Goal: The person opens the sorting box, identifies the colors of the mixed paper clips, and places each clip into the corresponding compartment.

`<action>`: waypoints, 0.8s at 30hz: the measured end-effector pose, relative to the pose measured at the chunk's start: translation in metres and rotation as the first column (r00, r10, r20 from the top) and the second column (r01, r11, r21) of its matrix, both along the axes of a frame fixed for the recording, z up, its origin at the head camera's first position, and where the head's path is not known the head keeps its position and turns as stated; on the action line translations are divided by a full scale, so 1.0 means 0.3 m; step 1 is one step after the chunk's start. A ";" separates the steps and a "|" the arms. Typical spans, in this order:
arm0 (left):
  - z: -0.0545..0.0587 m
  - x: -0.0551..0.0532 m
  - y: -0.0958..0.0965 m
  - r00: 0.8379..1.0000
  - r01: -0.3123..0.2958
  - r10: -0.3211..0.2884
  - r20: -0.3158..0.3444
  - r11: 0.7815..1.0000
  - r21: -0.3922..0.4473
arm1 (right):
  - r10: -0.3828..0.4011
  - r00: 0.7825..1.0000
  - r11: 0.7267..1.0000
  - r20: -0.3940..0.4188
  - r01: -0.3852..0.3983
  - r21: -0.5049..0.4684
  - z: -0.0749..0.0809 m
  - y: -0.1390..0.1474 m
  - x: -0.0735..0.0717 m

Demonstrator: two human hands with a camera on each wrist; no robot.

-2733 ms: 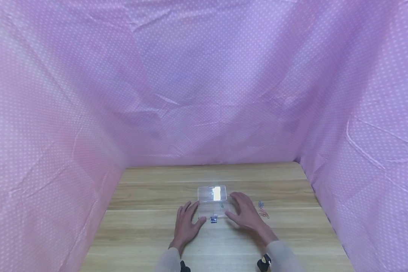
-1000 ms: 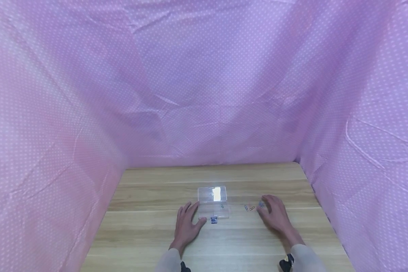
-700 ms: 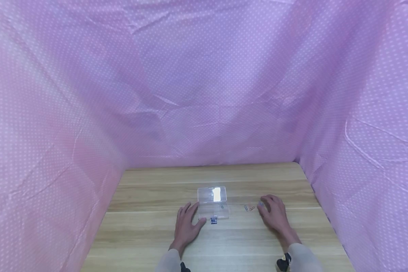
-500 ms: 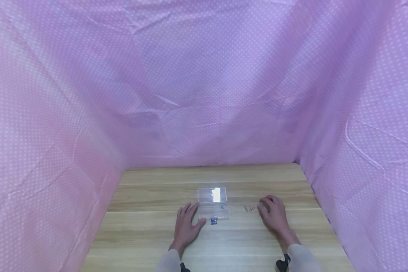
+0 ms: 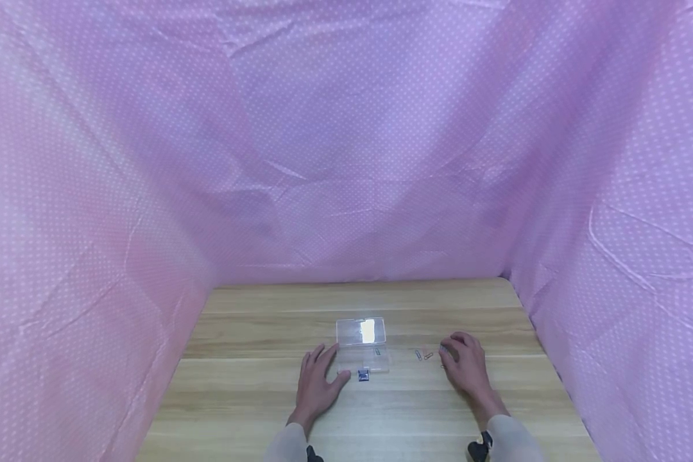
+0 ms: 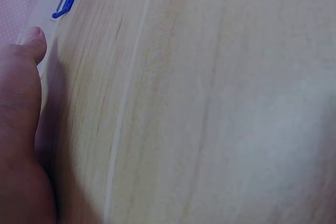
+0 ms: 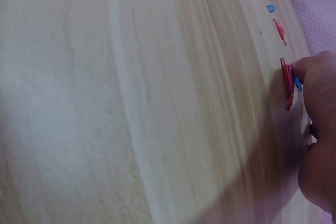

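A clear plastic box (image 5: 352, 359) lies on the table with its lid (image 5: 349, 332) folded back and a blue latch (image 5: 363, 376) at its front. My left hand (image 5: 317, 387) rests at the box's left side, its fingers fairly straight and the thumb by the front left corner. In the left wrist view the thumb is near the latch (image 6: 65, 2). My right hand (image 5: 466, 367) is lowered to the table with curled fingers, pinching at a blue paper clip (image 7: 298, 83). Red paper clips (image 7: 287, 83) lie by its thumb. A small greenish clip (image 5: 378, 351) sits inside the box's right part.
Between box and right hand lie a bluish paper clip (image 5: 418, 355) and a reddish one (image 5: 428, 355). The wooden table (image 5: 254, 410) ends at pink dotted cloth (image 5: 346, 192) at the back and on both sides.
My right hand went from the box's right side to the clips further right, and its fingertips drew together over the blue one. My left hand stayed put.
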State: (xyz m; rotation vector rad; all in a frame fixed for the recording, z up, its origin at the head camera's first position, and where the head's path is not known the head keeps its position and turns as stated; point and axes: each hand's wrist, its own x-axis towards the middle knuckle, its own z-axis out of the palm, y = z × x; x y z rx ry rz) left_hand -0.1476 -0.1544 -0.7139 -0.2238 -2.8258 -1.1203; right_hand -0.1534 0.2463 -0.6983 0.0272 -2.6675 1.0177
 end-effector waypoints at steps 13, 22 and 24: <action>-0.001 -0.001 -0.001 1.000 0.007 -0.008 0.009 1.000 0.005 | -0.037 0.991 0.999 0.128 0.039 -0.014 0.008 0.001 -0.027; 0.006 0.002 0.004 1.000 0.004 -0.004 0.004 1.000 0.006 | -0.058 0.985 0.998 0.161 0.064 -0.028 0.013 -0.001 -0.040; 0.006 0.002 0.005 1.000 0.002 -0.002 -0.004 1.000 0.007 | -0.059 0.983 0.997 0.177 0.066 -0.034 0.014 0.000 -0.041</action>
